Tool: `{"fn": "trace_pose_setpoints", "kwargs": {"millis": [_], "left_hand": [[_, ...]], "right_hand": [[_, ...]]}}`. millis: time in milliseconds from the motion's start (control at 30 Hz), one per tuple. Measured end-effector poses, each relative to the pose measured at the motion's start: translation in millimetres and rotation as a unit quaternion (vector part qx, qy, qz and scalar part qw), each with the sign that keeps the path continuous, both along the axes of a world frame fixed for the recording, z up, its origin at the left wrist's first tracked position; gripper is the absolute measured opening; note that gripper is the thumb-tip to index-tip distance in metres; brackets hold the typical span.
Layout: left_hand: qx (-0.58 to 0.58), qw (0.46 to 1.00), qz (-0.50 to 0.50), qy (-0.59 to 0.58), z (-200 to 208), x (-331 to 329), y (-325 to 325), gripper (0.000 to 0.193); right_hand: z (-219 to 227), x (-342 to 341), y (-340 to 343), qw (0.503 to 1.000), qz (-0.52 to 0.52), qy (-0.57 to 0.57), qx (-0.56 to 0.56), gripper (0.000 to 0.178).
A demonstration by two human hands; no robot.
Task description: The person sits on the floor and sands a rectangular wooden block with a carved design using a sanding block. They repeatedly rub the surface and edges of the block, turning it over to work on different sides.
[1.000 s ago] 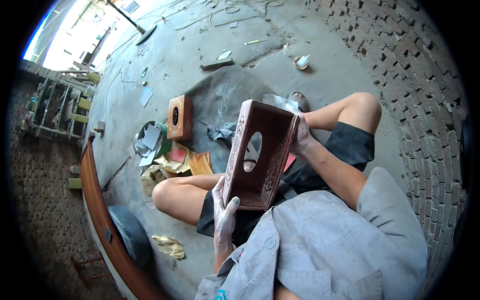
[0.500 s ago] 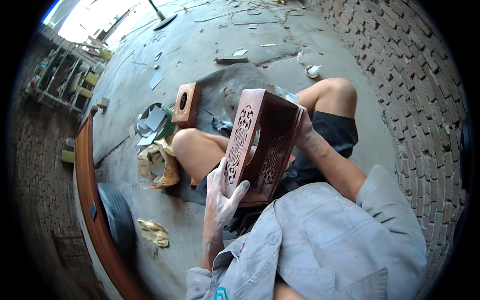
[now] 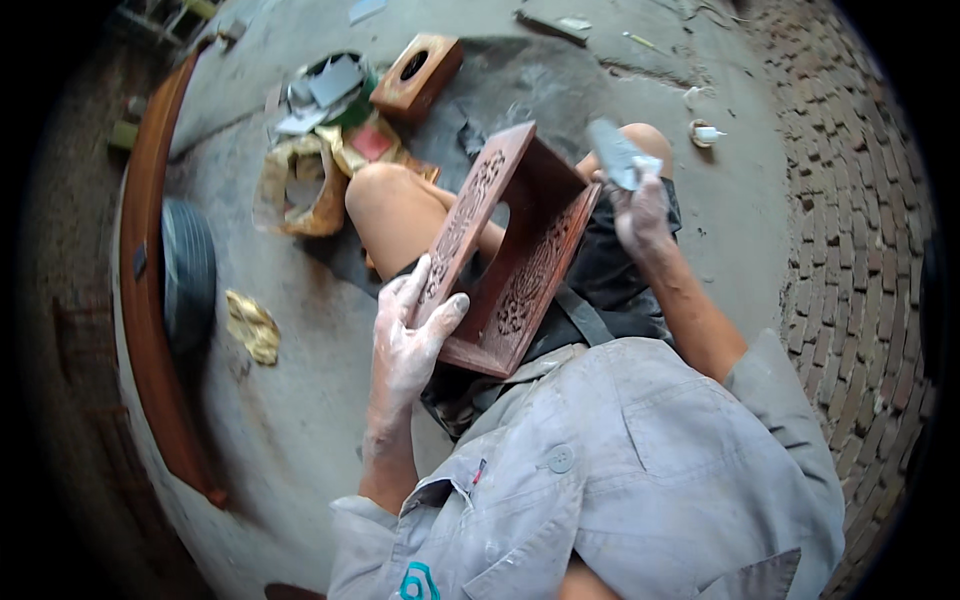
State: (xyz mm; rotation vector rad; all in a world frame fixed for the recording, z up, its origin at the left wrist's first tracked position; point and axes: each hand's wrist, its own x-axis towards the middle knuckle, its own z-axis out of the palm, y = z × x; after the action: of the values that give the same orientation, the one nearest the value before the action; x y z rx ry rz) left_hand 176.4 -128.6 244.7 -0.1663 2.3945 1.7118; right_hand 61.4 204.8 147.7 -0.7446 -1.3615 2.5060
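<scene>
A dark reddish wooden tissue box point(image 3: 538, 278) with carved, pierced side panels rests tilted over my lap, its open side facing up toward me. My left hand point(image 3: 402, 335), pale with dust, grips the near left edge, thumb on the inner side and fingers outside. An oval hole shows through one wall. To the right of the box, apart from it, my right hand point(image 3: 642, 212) is raised. Between its fingers is a flat, grey-blue piece of sandpaper point(image 3: 612, 152), slightly blurred, with something whitish beside it at the fingertips.
Beyond my left knee stands a lighter wooden box point(image 3: 415, 80) with an oval hole. Near it are a bin of grey sheets point(image 3: 335, 82) and a cut-open yellowish container point(image 3: 300, 195). A tyre point(image 3: 188, 270) and long wooden board point(image 3: 150, 290) lie left; a small white bottle point(image 3: 706, 134) sits right.
My right hand has left the far right side of the box and lifted to the right, showing the sandpaper. The box has tipped, exposing more of its inside. My view has shifted.
</scene>
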Motion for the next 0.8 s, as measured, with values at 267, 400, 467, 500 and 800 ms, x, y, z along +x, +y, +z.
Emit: {"fn": "trace_pose_setpoints", "kwargs": {"millis": [267, 400, 467, 500, 800], "left_hand": [[-0.136, 0.99, 0.014, 0.035, -15, -7, 42, 0.058], [-0.176, 0.981, -0.014, 0.081, -19, -22, 56, 0.058], [-0.179, 0.98, -0.013, 0.086, -21, -24, 59, 0.057], [-0.177, 0.981, -0.008, 0.083, -22, -23, 61, 0.056], [-0.187, 0.974, 0.013, 0.125, -29, -15, 61, 0.06]], "right_hand": [[93, 41, 45, 0.66, 0.494, 0.104, 0.557, 0.073], [77, 33, 22, 0.445, 0.62, 0.082, 0.641, 0.097], [59, 30, 10, 0.422, 0.634, 0.137, 0.633, 0.093], [58, 27, 0, 0.392, 0.661, 0.11, 0.631, 0.087], [39, 50, -18, 0.399, 0.722, 0.204, 0.527, 0.076]]}}
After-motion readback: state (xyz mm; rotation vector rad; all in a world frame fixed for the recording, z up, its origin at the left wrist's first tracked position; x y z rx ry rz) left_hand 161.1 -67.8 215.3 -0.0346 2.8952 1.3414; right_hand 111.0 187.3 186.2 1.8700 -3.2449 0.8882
